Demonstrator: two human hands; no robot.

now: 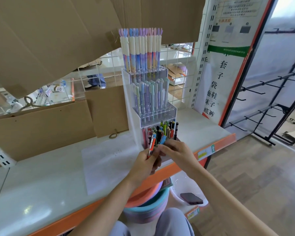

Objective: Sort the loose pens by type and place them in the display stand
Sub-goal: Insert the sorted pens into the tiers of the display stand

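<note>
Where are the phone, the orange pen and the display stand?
Phone (191,198): head view, middle of its dark back.
Orange pen (151,145): head view, barrel above the left hand's fingers.
Display stand (157,118): head view, clear front of the middle tier.

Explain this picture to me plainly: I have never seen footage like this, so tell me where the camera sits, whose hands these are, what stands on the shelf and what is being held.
There is no machine here. The single picture comes from a wide-angle camera worn on a person's head, looking forward and down, so the two arms reaching in from below are the wearer's own.

On the pale shelf stands a clear stepped display stand. Its top tier holds tall pastel pens, the middle tier shorter capped pens, and the lowest tier mixed coloured pens. Brown cardboard leans behind it.

The left hand grips an orange pen along with a few others. The right hand pinches a blue pen at the lowest tier. Below the shelf sit stacked basins and a dark phone.
</note>
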